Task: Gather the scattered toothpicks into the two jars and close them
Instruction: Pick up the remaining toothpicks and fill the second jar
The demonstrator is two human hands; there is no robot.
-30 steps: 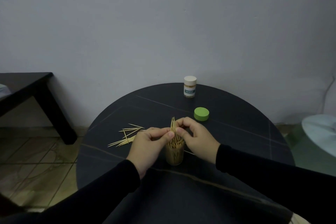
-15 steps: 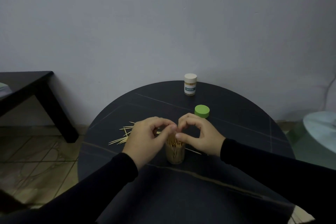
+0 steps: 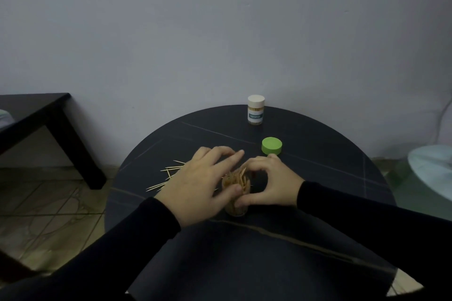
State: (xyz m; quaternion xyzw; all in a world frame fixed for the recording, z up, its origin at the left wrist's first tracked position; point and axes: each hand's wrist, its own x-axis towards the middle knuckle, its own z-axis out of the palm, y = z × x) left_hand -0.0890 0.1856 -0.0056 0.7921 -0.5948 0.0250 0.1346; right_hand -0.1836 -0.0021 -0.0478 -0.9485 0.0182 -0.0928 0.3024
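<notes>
An open clear jar [image 3: 236,205] full of toothpicks [image 3: 236,178] stands at the middle of the round black table [image 3: 318,178]. My right hand [image 3: 271,183] curves round the jar from the right, thumb at its front and fingers arched behind its mouth. My left hand [image 3: 195,183] lies at the jar's left side, fingers stretched out past the mouth and thumb resting against the jar. Loose toothpicks [image 3: 168,175] lie on the table left of my left hand, partly hidden by it. A green lid [image 3: 271,146] lies behind my right hand. A second jar [image 3: 255,110] with a white lid stands closed at the far edge.
A dark side table [image 3: 49,120] stands to the left over a tiled floor. A pale round object [image 3: 433,171] sits at the right edge. A plain wall rises just behind the round table.
The tall bundle of toothpicks has sunk into the jar. My left hand let go and spread its fingers over the mouth. My right hand dropped lower and curved round the jar.
</notes>
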